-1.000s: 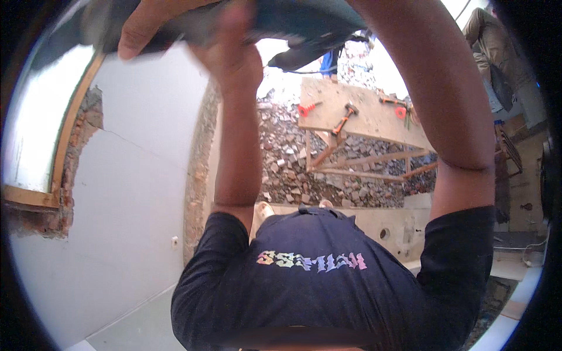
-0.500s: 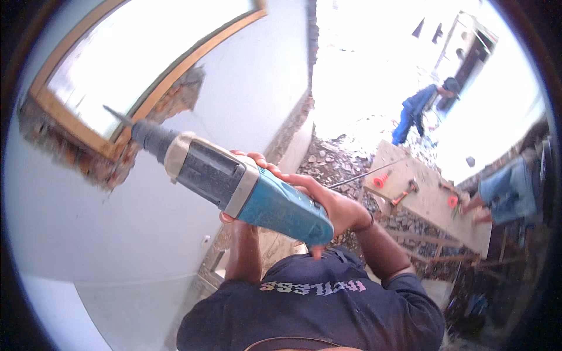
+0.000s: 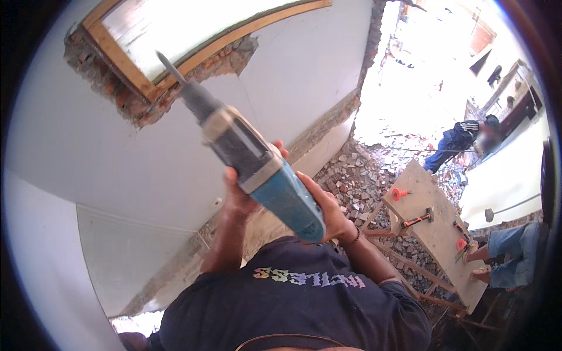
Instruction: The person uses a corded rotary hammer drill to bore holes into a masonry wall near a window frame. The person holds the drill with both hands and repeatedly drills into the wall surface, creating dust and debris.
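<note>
I hold a power hammer drill (image 3: 275, 187) with a blue rear body and a grey front, tilted up to the left. My left hand (image 3: 237, 196) grips its middle from below. My right hand (image 3: 329, 212) is closed on the blue rear handle. The chisel bit (image 3: 170, 67) points at the broken brickwork (image 3: 146, 105) under the wooden window frame (image 3: 126, 70); I cannot tell whether it touches. The grey plastered wall (image 3: 293, 70) surrounds the opening.
Brick rubble (image 3: 357, 181) covers the ground below. A wooden plank platform (image 3: 436, 234) on the right carries a hammer (image 3: 418, 220) and orange-red items (image 3: 399, 193). A person in dark clothes (image 3: 456, 143) bends beyond it; another person's jeans-clad legs (image 3: 509, 260) are by its end.
The drill has swung from overhead down and then tipped more upright, its bit now aimed at the broken brick under the window frame. Both hands have stayed on it.
</note>
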`<state>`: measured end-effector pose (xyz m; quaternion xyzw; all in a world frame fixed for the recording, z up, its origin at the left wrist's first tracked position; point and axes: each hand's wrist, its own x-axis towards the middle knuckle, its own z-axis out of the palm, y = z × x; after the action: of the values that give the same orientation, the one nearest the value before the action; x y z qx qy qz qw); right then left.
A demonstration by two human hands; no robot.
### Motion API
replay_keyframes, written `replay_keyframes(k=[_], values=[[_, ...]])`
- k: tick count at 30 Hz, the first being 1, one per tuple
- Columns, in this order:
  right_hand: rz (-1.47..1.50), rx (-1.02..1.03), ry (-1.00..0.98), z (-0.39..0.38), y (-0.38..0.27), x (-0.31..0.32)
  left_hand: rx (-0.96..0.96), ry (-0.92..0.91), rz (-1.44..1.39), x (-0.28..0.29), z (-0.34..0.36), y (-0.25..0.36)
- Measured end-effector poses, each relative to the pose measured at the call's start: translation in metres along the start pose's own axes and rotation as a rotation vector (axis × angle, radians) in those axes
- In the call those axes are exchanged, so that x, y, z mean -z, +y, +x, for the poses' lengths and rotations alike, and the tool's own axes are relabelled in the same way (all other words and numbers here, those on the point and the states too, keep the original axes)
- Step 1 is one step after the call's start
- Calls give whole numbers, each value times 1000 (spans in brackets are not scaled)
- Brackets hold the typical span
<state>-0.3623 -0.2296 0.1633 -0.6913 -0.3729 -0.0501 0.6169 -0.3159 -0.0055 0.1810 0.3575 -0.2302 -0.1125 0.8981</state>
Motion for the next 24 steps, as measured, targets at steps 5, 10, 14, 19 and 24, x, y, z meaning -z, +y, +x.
replay_keyframes(k=[5, 10, 14, 19, 24], values=[[113, -457, -70, -74, 28, -15, 195, 397, -261, 51, -81, -110], [265, -714, -137, -103, 40, -25, 342, 647, -362, 70, -129, -154], [200, -699, -175, -115, 43, -24, 365, 658, -416, 70, -131, -158], [50, -603, 60, -116, 53, -40, 454, 461, -379, 77, -69, -142], [1, -496, 360, -71, 68, -77, 489, 166, -247, 95, 20, -102]])
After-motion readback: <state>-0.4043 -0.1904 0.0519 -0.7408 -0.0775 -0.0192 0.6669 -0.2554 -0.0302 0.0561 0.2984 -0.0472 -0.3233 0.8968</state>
